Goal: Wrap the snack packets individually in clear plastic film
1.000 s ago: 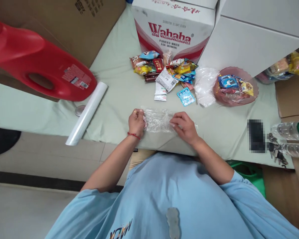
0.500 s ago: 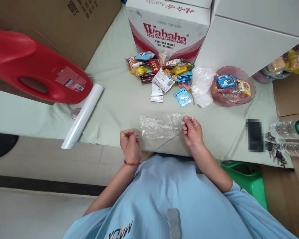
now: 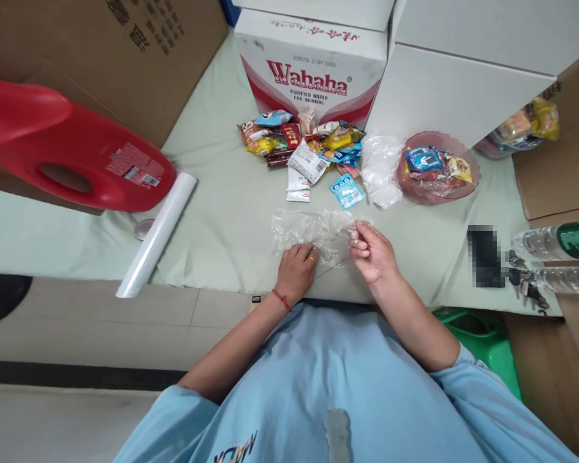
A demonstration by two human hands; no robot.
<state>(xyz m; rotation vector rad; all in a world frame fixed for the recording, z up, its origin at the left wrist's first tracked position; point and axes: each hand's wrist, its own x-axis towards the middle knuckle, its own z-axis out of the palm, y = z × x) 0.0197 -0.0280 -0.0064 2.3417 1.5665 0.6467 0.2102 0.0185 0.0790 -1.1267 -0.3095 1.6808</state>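
A crinkled clear plastic bag (image 3: 294,226) lies on the cloth-covered table in front of me. My right hand (image 3: 370,247) pinches its right end between thumb and fingers. Curled over the bag's near edge is my left hand (image 3: 296,269), back upward, with a ring and a red wrist cord; its fingertips are partly hidden against the plastic. Just beyond the bag is a heap of wrapped snacks (image 3: 294,138), with a light-blue packet (image 3: 346,191) and white sachets (image 3: 298,186) at its near side.
A stack of white plastic bags (image 3: 381,170) lies beside a pink bowl (image 3: 439,193) of snacks. Behind stands a Wahaha carton (image 3: 313,71). A red jug (image 3: 87,161) and a white roll (image 3: 157,235) are left; a blurred dark object (image 3: 486,256), keys (image 3: 525,283) and bottles (image 3: 535,244) are right.
My left hand has moved right, from beside the bag's left end onto its near edge. My right hand keeps its pinch, and the bag is more bunched.
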